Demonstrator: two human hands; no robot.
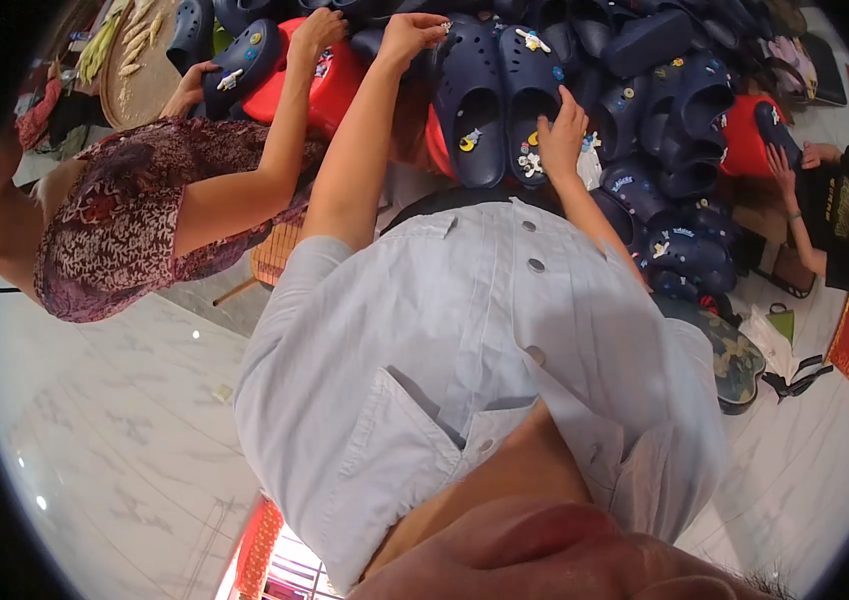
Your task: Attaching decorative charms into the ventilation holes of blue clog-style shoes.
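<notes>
Many dark blue clogs lay in a big heap on the right. One pair sat side by side in front, toes pointing away: a left clog and a right clog. The right hand touched the right clog's outer edge, its grip loose, finger and thumb apart. The left hand was by the left clog's toe, its grip pinched narrow. A white charm sat on the right clog's toe. In that pinch was a tiny pale piece, too small to make out. It probably worked best to keep the clog still and pinch the piece gently, so it didn't drop.
</notes>
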